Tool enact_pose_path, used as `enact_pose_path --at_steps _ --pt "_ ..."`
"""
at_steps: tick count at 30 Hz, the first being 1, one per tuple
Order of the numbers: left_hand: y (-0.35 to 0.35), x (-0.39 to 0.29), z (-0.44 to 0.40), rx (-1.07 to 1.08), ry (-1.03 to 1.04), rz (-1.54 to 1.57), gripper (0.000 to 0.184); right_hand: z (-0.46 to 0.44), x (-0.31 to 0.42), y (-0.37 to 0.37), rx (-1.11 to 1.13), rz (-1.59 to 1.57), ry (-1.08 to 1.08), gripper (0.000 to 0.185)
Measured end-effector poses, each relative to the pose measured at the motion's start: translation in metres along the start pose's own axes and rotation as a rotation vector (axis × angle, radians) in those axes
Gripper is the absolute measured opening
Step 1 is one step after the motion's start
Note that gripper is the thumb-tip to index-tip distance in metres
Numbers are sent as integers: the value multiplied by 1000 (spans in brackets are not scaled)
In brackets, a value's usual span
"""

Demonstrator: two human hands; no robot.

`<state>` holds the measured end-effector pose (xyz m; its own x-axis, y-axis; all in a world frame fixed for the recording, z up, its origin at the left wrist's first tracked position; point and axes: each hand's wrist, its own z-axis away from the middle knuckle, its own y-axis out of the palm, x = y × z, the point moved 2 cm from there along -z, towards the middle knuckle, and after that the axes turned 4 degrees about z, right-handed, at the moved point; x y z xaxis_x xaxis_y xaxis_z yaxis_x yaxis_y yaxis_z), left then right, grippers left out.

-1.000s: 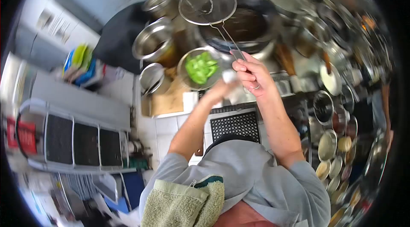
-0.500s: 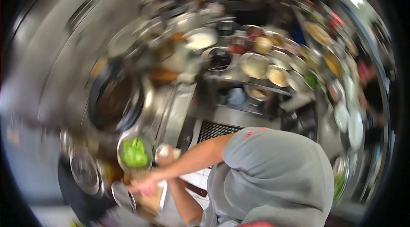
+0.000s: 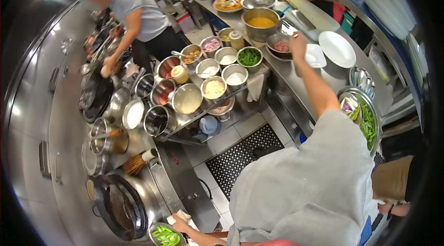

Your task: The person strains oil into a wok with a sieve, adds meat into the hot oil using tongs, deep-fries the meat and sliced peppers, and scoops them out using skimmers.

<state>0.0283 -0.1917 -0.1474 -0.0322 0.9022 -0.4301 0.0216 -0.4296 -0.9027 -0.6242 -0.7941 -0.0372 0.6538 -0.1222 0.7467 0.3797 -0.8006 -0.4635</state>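
Head view: right hand (image 3: 298, 44) at a round steel bowl of pink raw meat (image 3: 269, 43)

The bowl sits on the long grey metal counter (image 3: 337, 77), just beside a deep steel pot of yellow liquid (image 3: 259, 35). Whether the right hand's fingers pinch its rim cannot be told. The left hand (image 3: 179, 224) is closed on a bunched white cloth (image 3: 184, 215), next to a shallow steel bowl of sliced green vegetable (image 3: 181, 240).

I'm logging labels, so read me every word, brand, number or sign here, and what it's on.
No text can be read.
Squeeze bottles: no legible lettering.
Red-and-white container: any print is too small and blurred to read.
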Motion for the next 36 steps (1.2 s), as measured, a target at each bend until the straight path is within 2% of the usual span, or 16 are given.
enact_pose_path --at_steps 1,3,5,7,13,14,17,20,21,22,23,25,29,33,34,36 --pt "4 4 -5 0 25 -20 66 -35 -25 -14 -80 174 -58 22" --pt "13 10 -14 67 63 2 71 -81 -68 -17 148 453 -95 27" --pt "18 18 -30 98 39 -165 76 -101 -97 1 733 540 -8 38" --pt "22 6 -22 57 44 -220 73 -95 -99 17 889 476 -158 50" --pt "4 -40 14 -101 77 -294 69 -83 -99 38 896 129 34 23" --pt "0 -44 20 -129 89 -297 68 -82 -95 35 853 -87 215 20" --pt "-15 -54 38 -244 165 -274 67 -109 -81 23 824 -64 189 18" --pt "-38 -75 59 -461 469 -212 66 -129 -36 -18 713 -223 9 13" --pt "-42 -82 64 -468 545 -165 66 -124 3 -44 729 -176 -103 14" --pt "-30 -72 50 -270 496 -13 57 -113 28 -53 731 -182 -202 13" --pt "-37 -102 76 -179 542 197 45 -98 57 -55 745 -207 -323 13" --pt "-44 -167 125 314 308 492 33 -44 115 -37 962 -344 -463 12" --pt "-49 -200 198 847 412 921 33 144 183 10 1691 -628 -385 23" --pt "-105 -155 206 727 216 1069 27 373 247 -22 2381 -667 -451 28" --pt "-101 -116 201 585 148 1194 22 425 257 -32 2445 -732 -700 11" --pt "-133 -47 203 380 12 1088 10 502 286 -86 2645 -780 -886 15"
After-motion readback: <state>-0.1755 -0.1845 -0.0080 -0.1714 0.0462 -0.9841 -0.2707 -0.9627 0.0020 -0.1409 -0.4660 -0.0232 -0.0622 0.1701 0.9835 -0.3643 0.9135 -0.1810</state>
